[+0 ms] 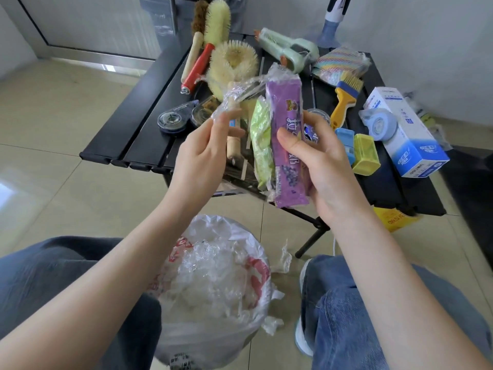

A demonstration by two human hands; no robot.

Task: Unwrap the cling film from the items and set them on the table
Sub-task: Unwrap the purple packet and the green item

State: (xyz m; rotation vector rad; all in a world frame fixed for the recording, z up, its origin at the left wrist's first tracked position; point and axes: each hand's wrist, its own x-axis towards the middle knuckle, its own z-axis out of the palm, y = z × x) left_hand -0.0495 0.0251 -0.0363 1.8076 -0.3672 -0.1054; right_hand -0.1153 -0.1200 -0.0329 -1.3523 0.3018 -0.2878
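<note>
The right hand (324, 166) held a purple snack pack (289, 145) up over the black desk (138, 129). Its thumb lay on the front of the pack and its fingers curled round the back. A green snack pack (262, 145) sat tight against the purple one, on its left side. The left hand (202, 145) pinched a strip of cling film (240, 94) between its fingertips. The film stretched from that hand over to the top of the purple pack, so part of it was off and part was on the packs.

On the desk lay a round bristle brush (233, 64), a brush with a red handle (198, 68), a yellow paint brush (345, 96), a blue and white box (408, 137), a round blue tape holder (380, 125) and small blue and yellow blocks (357, 152).

On the floor, between the person's knees, stood a bin with a plastic bag (213, 284) full of crumpled film. A small scrap of film (284, 259) lay on the floor just beside it.
</note>
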